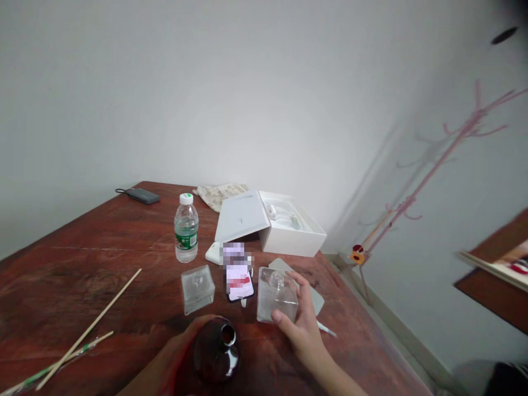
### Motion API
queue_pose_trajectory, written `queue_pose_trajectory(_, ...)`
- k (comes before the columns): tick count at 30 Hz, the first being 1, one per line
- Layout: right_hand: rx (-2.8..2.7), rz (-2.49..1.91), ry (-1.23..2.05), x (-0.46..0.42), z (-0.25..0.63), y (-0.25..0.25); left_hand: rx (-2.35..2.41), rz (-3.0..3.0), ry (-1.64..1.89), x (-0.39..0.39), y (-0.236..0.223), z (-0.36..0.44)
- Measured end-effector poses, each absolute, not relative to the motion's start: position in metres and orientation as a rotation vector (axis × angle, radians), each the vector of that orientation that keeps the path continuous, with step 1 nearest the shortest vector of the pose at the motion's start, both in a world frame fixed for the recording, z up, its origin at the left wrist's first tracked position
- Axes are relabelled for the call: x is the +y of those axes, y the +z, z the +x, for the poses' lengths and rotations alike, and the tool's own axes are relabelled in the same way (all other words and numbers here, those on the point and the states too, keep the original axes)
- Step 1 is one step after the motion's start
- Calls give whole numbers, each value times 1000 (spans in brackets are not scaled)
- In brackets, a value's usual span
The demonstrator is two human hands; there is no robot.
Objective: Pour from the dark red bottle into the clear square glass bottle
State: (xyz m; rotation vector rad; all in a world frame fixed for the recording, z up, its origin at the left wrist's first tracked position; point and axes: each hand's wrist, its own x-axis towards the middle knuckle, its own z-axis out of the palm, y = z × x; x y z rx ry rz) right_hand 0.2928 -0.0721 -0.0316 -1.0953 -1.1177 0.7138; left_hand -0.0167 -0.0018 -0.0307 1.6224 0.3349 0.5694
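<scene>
My right hand (303, 324) grips a clear square container (268, 291) from its right side, thumb across the front and fingers behind. A small round glassy knob or neck shows in the container's middle. Close to me stands a dark red-brown glass bottle (214, 357) with an uncapped round mouth. My left hand (187, 335) is wrapped round the bottle's left and far side; its fingertips are hidden behind the glass. A second clear square container (198, 291) of like shape sits on the table beyond the bottle. Between the two containers lies a lit phone (239, 280), its screen partly pixelated.
On the wooden table (136, 242) are a water bottle (186, 231), an open white box (289, 236), a cloth (218, 193), a grey power bank (142, 195) and thin sticks (93, 324). A flat grey-green piece (315, 300) lies behind my right hand. A pink coat rack (429, 165) leans rightward.
</scene>
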Motion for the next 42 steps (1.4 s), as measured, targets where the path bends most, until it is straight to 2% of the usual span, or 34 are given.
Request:
queue_pose_trajectory(5, -1279, -1111, 717, -74, 305, -36, 187, 1452, 595, -8, 0, 1)
queue_pose_trajectory(9, -1350, -1177, 595, -77, 312, -40, 180, 1345, 572, -14, 8, 7)
queue_pose_trajectory(13, -1322, -1125, 682, -79, 312, -40, 173, 1278, 558, -16, 5, 7)
queue_pose_trajectory(18, -1113, -1042, 996, -80, 305, -20, 165, 1340, 619, -12, 5, 6)
queue_pose_trajectory(23, -1012, -1008, 1025, -77, 300, -3, 193, 1445, 634, -8, 4, 3)
queue_pose_trajectory(42, -884, -977, 1236, -83, 294, 2, 309, 1451, 799, -12, -28, -1)
